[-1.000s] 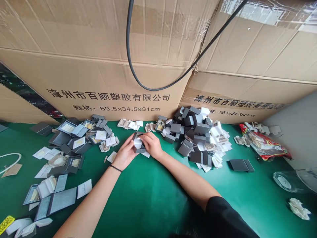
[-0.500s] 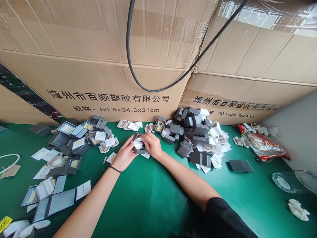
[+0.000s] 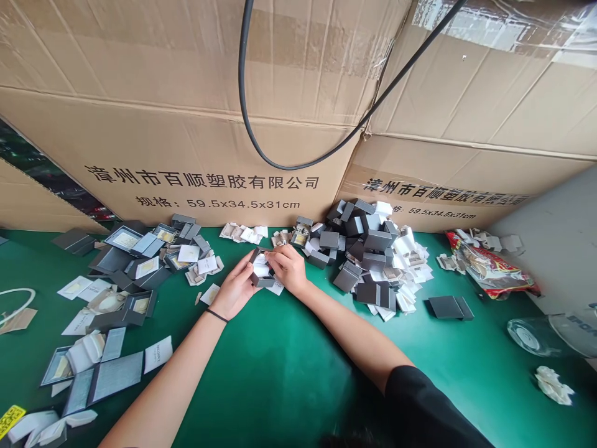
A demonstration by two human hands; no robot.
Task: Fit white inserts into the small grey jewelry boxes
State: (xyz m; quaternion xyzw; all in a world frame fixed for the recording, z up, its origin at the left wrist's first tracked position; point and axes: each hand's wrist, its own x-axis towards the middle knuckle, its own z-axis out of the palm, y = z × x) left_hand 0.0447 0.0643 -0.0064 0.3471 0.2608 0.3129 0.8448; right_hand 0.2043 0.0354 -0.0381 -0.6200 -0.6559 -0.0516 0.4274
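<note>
Both my hands meet at the middle of the green table (image 3: 289,367) around one small open grey box (image 3: 262,269) with a white insert in it. My left hand (image 3: 233,291), a black band on its wrist, curls round the box's left side. My right hand (image 3: 290,268) grips the right side, fingers pressing on the white insert. To the right lies a heap of small grey boxes and white inserts (image 3: 377,255). To the left, flat grey boxes and white cards (image 3: 135,267) are scattered.
Big cardboard cartons (image 3: 196,143) wall off the back of the table, with a black cable (image 3: 261,149) looping in front. A red snack bag (image 3: 489,270), a clear glass object (image 3: 536,336) and crumpled paper (image 3: 553,384) lie at the right. A lone grey box (image 3: 450,307) sits apart.
My hands and the box have stayed in nearly the same place; the fingers of my right hand have shifted slightly over the white insert. The view has tilted a little.
</note>
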